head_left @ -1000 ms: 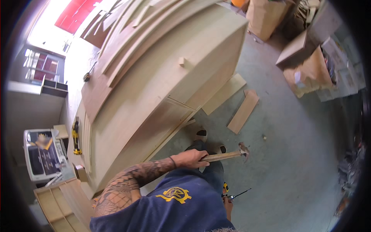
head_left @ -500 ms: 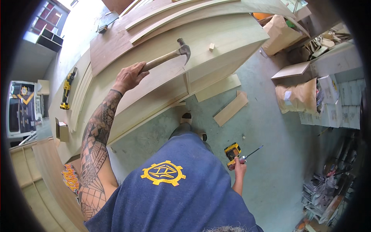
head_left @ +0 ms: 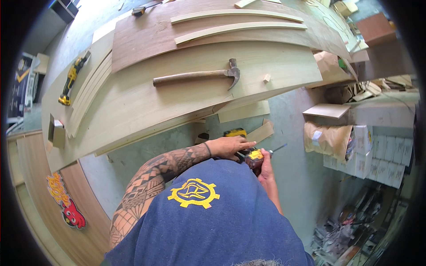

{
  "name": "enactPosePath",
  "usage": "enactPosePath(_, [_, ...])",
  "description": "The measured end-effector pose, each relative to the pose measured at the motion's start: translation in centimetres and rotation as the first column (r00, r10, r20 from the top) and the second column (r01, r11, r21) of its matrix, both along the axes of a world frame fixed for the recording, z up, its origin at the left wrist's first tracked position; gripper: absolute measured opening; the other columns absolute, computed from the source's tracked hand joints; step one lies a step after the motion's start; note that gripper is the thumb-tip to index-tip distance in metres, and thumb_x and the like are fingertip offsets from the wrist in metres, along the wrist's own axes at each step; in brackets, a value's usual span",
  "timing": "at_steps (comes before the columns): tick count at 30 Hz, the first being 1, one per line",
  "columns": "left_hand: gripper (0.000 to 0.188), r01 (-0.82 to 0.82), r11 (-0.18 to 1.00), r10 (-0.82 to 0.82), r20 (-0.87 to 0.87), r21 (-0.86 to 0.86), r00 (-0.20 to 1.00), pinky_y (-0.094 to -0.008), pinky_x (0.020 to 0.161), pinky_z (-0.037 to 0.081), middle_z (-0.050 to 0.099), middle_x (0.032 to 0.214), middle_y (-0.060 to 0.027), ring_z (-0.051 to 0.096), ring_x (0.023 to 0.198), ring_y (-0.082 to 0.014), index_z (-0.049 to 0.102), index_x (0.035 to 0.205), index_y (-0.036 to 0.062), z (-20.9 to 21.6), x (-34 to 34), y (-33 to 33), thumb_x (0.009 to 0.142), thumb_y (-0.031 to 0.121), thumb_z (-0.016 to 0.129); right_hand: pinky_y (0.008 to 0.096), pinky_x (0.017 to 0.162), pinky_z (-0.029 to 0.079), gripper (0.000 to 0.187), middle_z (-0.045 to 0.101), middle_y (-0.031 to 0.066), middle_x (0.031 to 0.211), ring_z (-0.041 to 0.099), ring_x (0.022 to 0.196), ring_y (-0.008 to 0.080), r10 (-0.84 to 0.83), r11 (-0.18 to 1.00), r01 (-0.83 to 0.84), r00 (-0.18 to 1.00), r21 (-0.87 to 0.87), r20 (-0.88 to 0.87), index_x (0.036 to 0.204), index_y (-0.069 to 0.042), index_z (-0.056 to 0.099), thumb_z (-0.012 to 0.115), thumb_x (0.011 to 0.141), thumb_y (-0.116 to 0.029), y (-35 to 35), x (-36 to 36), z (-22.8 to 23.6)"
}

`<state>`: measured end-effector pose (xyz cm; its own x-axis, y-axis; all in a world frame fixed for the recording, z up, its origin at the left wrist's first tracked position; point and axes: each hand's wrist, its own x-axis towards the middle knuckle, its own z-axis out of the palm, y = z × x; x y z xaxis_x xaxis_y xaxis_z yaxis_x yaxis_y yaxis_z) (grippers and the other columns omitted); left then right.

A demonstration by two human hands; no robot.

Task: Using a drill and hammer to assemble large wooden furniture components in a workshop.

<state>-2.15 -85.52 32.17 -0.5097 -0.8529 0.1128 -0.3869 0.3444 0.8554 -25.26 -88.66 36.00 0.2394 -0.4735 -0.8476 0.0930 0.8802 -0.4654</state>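
A claw hammer (head_left: 193, 77) with a wooden handle lies on the pale wooden cabinet (head_left: 146, 106), its head toward the right. In front of my body is a yellow and black cordless drill (head_left: 255, 156) with a long bit pointing right. My right hand (head_left: 266, 167) grips the drill's body from the right side. Across its handle, between body and battery, lies my left hand (head_left: 227, 147), closed over it; part of its fingers is hidden. A small wooden block (head_left: 266, 78) sits beside the hammer head.
Wooden strips (head_left: 239, 30) lie on a thin panel beyond the hammer. A yellow power tool (head_left: 73, 79) and an open small box (head_left: 56, 133) rest at the cabinet's left. Board offcuts (head_left: 261, 132) lie on the floor. White boxes (head_left: 386, 155) and a brown paper package (head_left: 328, 138) stand right.
My left hand has let go of the hammer, now lying on the cabinet, and come down to the drill. My right hand has brought the drill up and inward.
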Motion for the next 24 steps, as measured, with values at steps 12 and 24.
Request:
enactPosePath(12, [0.048,-0.584,0.715,0.645,-0.042,0.384,0.763,-0.0391,0.082,0.057,0.074,0.103,-0.0157,0.073,0.093,-0.0334,0.066,0.120,0.0062,-0.4,1.1,5.6,0.079,0.025,0.084,0.0322,0.069,0.053,0.023,0.060,0.0044,0.081,0.061,0.072,0.0184,0.419,0.900,-0.400,0.903,-0.176,0.094,0.113,0.001,0.058,0.046,0.102,-0.015,-10.9,-4.4,-2.5])
enactPosePath(24, [0.038,-0.953,0.253,0.959,0.084,0.166,0.269,-0.0307,0.073,0.058,0.074,0.084,-0.0053,0.071,0.072,-0.0162,0.072,0.104,0.0034,4.5,-11.0,14.1,0.076,0.023,0.087,0.0386,0.096,0.057,0.013,0.069,0.0127,0.105,0.067,0.101,0.0248,0.375,0.899,-0.436,0.801,0.026,0.467,0.106,-0.002,0.063,0.065,0.093,-0.001,-14.1,1.9,-6.4])
